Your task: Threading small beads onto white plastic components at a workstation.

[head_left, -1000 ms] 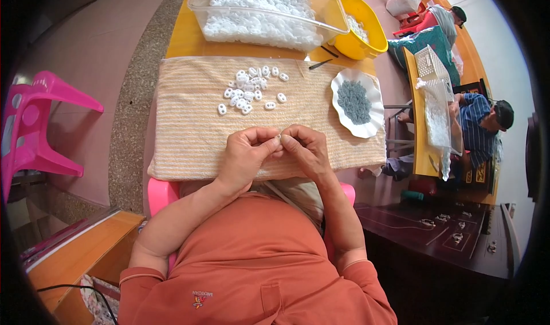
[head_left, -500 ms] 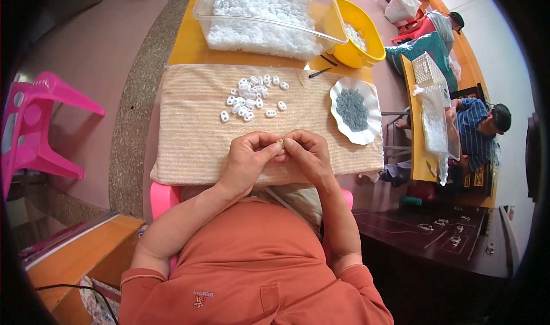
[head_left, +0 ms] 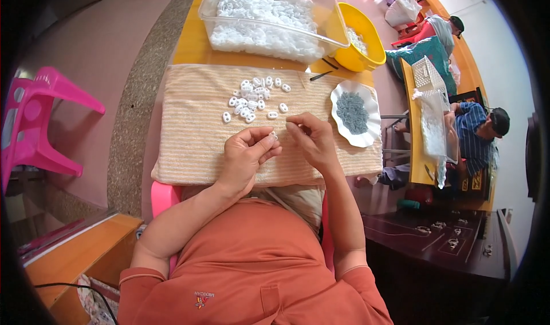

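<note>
Near the front of the towel, my left hand (head_left: 245,153) pinches a small white plastic piece (head_left: 274,135) between thumb and fingertip. My right hand (head_left: 314,142) hovers just to its right, thumb and fingers closed together; whatever they hold, if anything, is too small to make out. Beyond the hands lies a loose cluster of white oval plastic pieces (head_left: 250,100), each with two holes. To the right of my right hand sits a white wavy-edged plate (head_left: 373,108) with a heap of small grey pieces (head_left: 352,112).
A striped beige towel (head_left: 195,147) covers the table's near part. Behind it stand a clear plastic bin (head_left: 275,24) full of white pieces and a yellow basin (head_left: 375,44). Thin black tools (head_left: 321,75) lie nearby. A pink stool (head_left: 43,119) is at left; people work at right.
My hands have come apart. The right one has moved right and slightly forward, while the left keeps the small white piece in its pinch.
</note>
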### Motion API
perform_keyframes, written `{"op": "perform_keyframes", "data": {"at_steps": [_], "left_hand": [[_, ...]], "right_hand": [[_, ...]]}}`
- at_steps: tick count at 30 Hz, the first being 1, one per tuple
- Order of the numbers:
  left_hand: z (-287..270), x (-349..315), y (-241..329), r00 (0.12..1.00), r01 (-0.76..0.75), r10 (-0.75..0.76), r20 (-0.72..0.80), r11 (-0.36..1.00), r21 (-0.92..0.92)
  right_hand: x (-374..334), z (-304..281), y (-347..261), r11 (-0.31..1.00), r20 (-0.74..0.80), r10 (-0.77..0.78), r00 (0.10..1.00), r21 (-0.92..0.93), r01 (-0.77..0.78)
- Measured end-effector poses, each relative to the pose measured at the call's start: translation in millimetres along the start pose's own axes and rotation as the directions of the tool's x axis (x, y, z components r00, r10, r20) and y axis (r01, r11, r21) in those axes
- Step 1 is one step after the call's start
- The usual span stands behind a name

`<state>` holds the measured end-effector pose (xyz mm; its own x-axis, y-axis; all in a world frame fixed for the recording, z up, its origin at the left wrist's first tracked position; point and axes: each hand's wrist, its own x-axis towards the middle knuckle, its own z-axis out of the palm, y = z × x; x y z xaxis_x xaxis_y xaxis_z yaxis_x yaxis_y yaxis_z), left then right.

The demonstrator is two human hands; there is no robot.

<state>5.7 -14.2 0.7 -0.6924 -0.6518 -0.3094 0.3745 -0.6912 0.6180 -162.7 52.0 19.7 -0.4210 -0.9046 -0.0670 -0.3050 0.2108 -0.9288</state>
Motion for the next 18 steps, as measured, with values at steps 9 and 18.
{"op": "perform_keyframes", "data": {"at_steps": [9,18], "left_hand": [[-3.1,1.3,0.0,0.999,-0.030,0.029,-0.016,0.997,-0.067],[-3.4,2.0,0.9,0.999,-0.045,0.044,-0.032,0.997,-0.059]], "right_hand": [[25.8,24.0,-5.8,0.696,0.047,-0.256,0.965,-0.684,0.218],[22.9,21.3,1.0,0.713,0.045,-0.321,0.946,-0.646,0.273]]}}
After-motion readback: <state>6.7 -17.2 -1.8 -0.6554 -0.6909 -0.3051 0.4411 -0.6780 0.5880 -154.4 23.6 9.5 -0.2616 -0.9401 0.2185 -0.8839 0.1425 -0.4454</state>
